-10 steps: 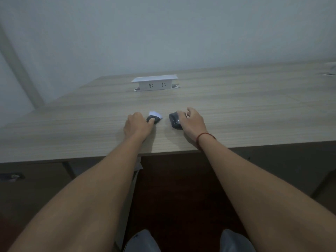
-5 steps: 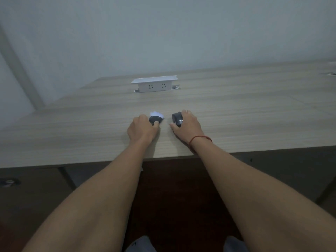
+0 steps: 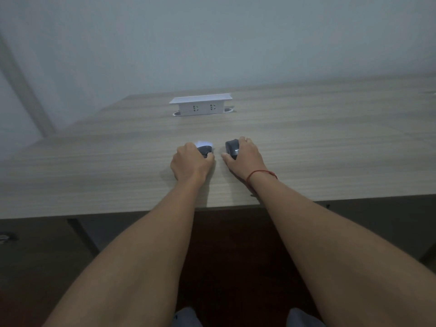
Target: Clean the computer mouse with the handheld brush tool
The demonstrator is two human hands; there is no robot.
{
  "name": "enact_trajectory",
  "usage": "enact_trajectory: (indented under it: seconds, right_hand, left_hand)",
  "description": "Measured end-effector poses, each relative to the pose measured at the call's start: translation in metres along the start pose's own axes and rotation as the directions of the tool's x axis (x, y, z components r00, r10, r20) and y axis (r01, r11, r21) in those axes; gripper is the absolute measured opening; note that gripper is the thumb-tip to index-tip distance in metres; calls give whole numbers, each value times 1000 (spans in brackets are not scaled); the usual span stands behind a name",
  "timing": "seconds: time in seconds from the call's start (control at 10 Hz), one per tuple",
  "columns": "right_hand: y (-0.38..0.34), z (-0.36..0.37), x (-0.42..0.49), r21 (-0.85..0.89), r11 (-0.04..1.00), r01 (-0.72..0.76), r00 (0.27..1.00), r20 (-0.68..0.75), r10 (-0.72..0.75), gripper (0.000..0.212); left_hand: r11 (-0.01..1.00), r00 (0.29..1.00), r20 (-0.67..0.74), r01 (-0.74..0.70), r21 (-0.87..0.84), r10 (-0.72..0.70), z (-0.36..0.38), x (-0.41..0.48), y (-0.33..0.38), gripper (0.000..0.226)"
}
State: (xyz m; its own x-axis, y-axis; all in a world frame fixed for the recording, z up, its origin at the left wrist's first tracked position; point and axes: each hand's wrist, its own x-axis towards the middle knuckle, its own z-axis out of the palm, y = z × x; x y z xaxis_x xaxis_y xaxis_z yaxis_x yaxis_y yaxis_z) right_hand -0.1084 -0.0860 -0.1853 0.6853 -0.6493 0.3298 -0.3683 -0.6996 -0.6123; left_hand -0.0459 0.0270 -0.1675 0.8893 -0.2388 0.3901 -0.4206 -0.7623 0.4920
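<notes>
On the wooden table (image 3: 330, 147), my left hand (image 3: 190, 165) is closed around the handheld brush tool (image 3: 204, 148), a small dark round body with a pale white tuft at its far end. My right hand (image 3: 245, 158) grips the dark computer mouse (image 3: 232, 148) from its right side, thumb near its front; white lettering shows on the mouse's side. The two objects sit a short gap apart near the table's front edge. Most of each object is covered by my fingers.
A white pop-up power socket box (image 3: 200, 106) stands at the back middle of the table. A wall rises behind the table. The table's front edge runs just under my forearms, with dark space and my knees below.
Both hands have closed further around their objects. The mouse looks tilted up more onto its side. The view has shifted slightly.
</notes>
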Motion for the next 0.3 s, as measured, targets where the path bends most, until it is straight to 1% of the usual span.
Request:
enact_trajectory:
  seconds: [0.1,0.2,0.3]
  right_hand:
    - [2,-2,-6,34,999,-14,1000,-4,15,84]
    - [2,-9,-20,26,999,-45,999,12,45,87]
    - [4,-19,-35,-80,993,-86,996,18,88,77]
  left_hand:
    - [999,1000,-8,0,-40,-1,-2,-5,0,51]
    - [996,1000,18,17,-90,-15,-7,-12,-1,59]
    - [999,999,30,13,-42,-12,-13,-22,-4,69]
